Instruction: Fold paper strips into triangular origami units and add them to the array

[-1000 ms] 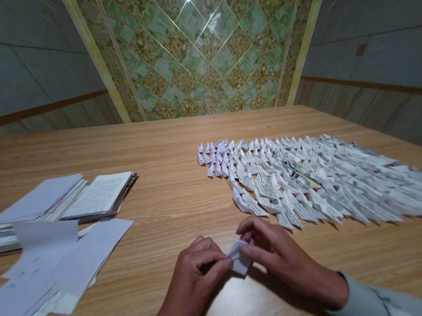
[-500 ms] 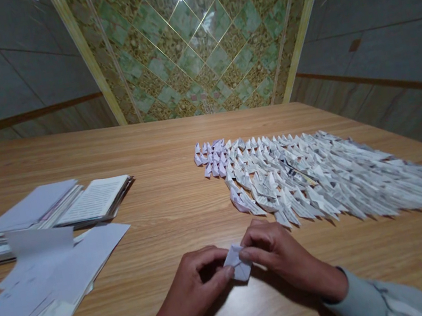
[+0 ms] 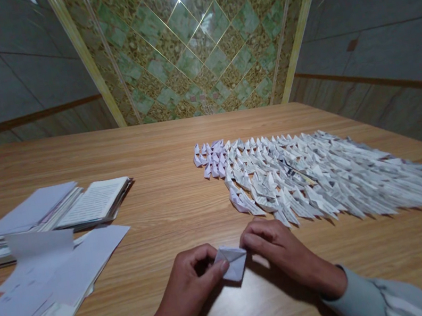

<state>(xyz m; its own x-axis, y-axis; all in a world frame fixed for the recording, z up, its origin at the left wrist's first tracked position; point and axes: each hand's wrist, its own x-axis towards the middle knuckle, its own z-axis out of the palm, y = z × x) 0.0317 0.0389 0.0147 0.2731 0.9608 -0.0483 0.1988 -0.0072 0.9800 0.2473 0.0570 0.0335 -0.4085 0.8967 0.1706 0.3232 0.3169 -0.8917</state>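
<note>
A small folded piece of white paper is held over the table in front of me, with creases and a flap across its upper part. My left hand pinches its left side, the thumb lying on the front face. At the upper right corner, the curled fingers of my right hand close on the paper's edge; their tips are partly hidden. Beyond my right hand lie many small folded paper boats in close rows, mostly printed paper, with a lilac group at the left end.
On the left of the wooden table are a stack of papers and a printed pad of sheets. Loose white sheets overlap in front of them, one bent upward. A tiled wall stands behind the table.
The folded paper has turned slightly and shifted a little left. My right thumb has come off its front face and the right fingers now sit at its upper right corner.
</note>
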